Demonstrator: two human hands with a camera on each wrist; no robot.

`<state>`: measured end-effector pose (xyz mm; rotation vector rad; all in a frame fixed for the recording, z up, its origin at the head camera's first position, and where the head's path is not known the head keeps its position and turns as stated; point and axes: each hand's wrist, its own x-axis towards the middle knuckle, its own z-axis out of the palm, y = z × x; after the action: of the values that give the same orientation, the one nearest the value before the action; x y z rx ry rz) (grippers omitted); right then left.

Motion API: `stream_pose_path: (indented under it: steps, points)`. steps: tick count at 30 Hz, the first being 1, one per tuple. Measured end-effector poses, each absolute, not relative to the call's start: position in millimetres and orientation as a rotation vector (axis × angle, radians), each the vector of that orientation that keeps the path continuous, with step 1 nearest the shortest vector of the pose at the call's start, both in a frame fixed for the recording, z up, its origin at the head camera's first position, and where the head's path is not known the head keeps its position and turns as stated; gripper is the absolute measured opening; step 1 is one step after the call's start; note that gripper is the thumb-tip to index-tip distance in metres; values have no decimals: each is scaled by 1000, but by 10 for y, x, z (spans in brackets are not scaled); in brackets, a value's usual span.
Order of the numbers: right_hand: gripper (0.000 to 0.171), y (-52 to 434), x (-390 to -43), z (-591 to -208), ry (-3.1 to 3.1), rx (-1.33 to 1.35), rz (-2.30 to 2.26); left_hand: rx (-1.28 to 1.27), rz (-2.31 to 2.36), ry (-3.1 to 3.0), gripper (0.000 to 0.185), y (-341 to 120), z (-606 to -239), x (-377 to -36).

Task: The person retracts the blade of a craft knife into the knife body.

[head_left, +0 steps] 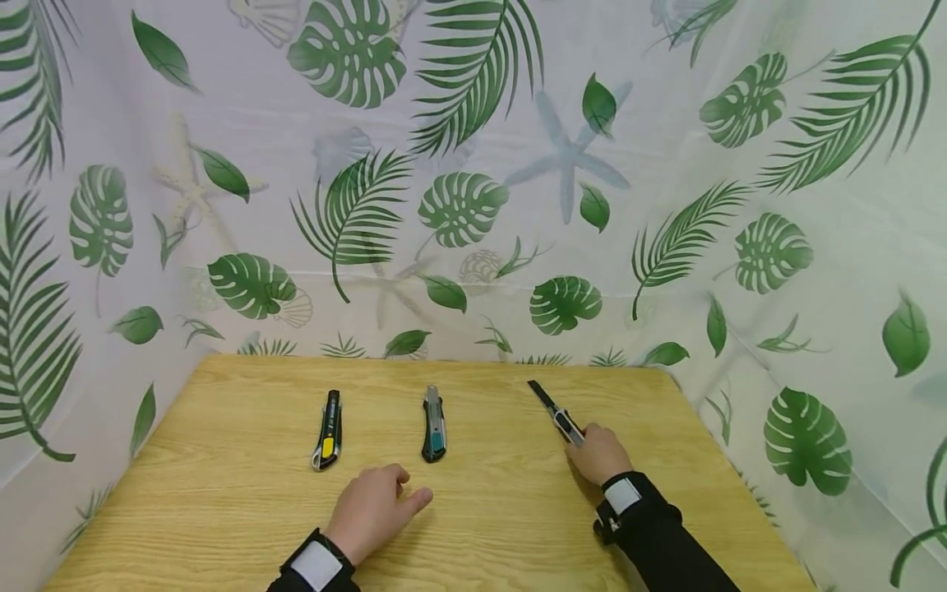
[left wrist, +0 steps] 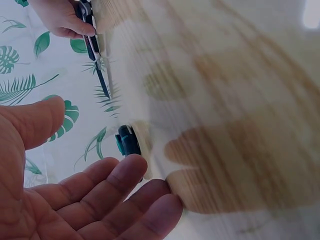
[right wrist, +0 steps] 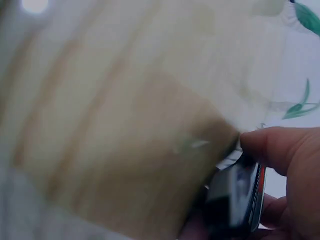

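Observation:
In the head view my right hand (head_left: 601,455) grips the rear of a snap-off utility knife (head_left: 568,426), whose long dark blade is out and points to the far left. In the right wrist view the thumb and fingers (right wrist: 272,145) pinch the dark handle of this utility knife (right wrist: 256,195). My left hand (head_left: 377,510) holds nothing; its fingers (left wrist: 132,175) are relaxed low over the wood, with the thumb spread away. A black and teal utility knife (head_left: 435,427) lies just beyond the left hand. Farther left lies a black utility knife (head_left: 330,432) with a yellow slider.
The light wooden table (head_left: 244,510) carries the knives. A white cloth printed with green leaves (head_left: 459,312) hangs behind the table and along both sides. Each wrist wears a black strap, such as the right wrist strap (head_left: 640,496).

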<state>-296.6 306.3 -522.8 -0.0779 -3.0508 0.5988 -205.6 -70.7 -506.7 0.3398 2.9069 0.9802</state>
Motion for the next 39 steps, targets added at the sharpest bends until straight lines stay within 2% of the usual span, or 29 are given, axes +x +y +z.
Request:
stream_pose_path:
  steps: [3,8,15,18,24,28,39]
  points:
    - [26,3065,-2930,-5172,-3048,-136,800,360,979,2896,54,-695,-5065,-2057]
    - [22,2894,-2811,-4989,-2891,-122,1553,409,1134,2819,59,-660,-4999,-2074]
    - [52,2313,-2481,-4718,-2687,114,2301,534,1561,2575,55,-557,-4768,-2069]
    - [54,2052,-2291,-4610,-2656,255,2507,570,1725,2458,52,-527,-4683,-2032]
    - [53,1697,-1904,-4422,-2576,454,2770,623,2102,2049,41,-534,-4528,-1915]
    - [51,1587,-1713,-4338,-2528,490,2871,598,2176,1892,39,-552,-4456,-1821]
    - [53,1475,-1570,-4239,-2471,489,2884,552,2208,1787,40,-537,-4386,-1765]
